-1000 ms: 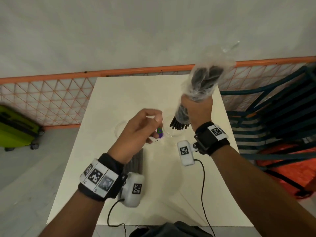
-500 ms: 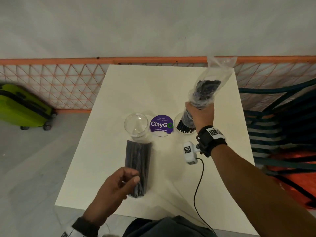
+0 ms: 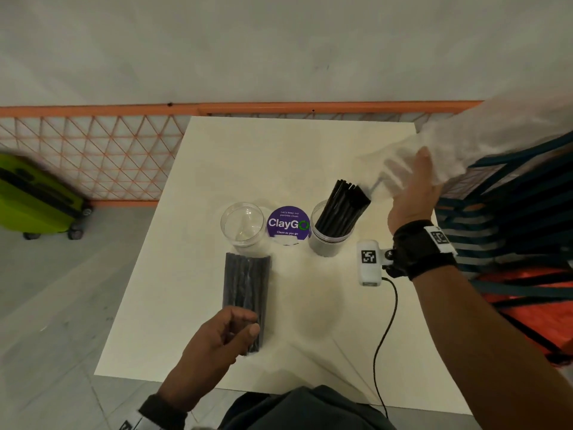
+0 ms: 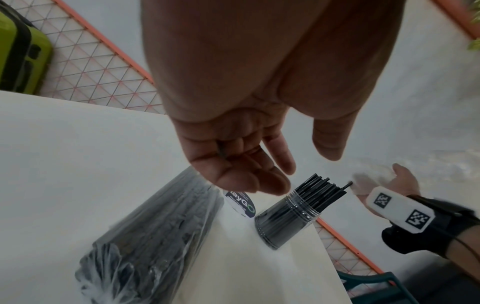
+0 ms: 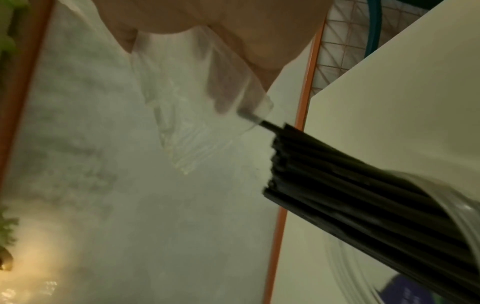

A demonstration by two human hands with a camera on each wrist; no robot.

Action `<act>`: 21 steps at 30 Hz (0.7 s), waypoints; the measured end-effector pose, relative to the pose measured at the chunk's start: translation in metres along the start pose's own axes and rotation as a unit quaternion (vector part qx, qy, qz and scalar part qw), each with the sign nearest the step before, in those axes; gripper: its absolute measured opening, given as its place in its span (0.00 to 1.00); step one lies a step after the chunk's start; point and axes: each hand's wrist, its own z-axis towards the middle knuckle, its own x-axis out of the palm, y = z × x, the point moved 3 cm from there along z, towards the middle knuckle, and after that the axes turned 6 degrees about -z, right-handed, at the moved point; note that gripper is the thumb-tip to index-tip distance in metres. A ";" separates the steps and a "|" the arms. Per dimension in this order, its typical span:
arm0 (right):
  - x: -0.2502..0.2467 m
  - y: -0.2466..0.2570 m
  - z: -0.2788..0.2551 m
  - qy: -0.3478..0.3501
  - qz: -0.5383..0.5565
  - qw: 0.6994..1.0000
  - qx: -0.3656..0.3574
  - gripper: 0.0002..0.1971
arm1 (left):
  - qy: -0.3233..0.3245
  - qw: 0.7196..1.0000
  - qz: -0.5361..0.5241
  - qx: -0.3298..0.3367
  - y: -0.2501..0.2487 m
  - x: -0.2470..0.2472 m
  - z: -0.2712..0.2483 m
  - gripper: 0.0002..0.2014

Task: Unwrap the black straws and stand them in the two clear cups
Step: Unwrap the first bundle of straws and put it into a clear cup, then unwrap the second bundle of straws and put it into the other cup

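straws (image 3: pixel 340 209) from one pack are standing loose in the right-hand clear cup (image 3: pixel 328 240), leaning toward one o'clock, so by my reckoning half the job is done. my right hand (image 3: pixel 412 193), out at two o'clock from that cup, is lifting the emptied plastic wrapper (image 3: pixel 440 150) up and away; the fingers look fairly straight with the film draped against them, and the right wrist view shows the thumb and fingers pinching the film, though it is blurred. one straw tip seems to be just at the wrapper's mouth in that view, so i am judging it could snag or tip.

the left-hand clear cup (image 3: pixel 244 224) is sitting empty at nine o'clock from the purple sticker (image 3: pixel 288 224), which lies between the two cups on the worktop (image 3: pixel 310 321). the second pack of straws (image 3: pixel 247 293), still sealed in its film, is lying flat at six o'clock from the empty cup, nearly touching it. my left hand (image 3: pixel 221 336) is hovering over the pack's near end with fingers loosely curled and thumb apart, holding nothing in the left wrist view.

what is remaining: dropping the empty wrapper, opening this second pack, and standing its straws in the empty cup.
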 end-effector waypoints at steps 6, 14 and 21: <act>-0.057 0.021 -0.011 -0.088 0.002 0.996 -0.030 0.24 | -0.006 1.000 -0.024 0.009 0.002 0.001 -0.003 0.04; -0.151 -0.069 -0.066 0.051 -0.392 0.897 0.195 0.22 | 0.004 0.999 -0.027 0.016 0.011 0.004 -0.007 0.04; -0.169 -0.132 -0.120 0.133 -0.623 0.723 0.266 0.51 | 0.014 0.999 0.010 0.034 0.023 0.003 -0.009 0.03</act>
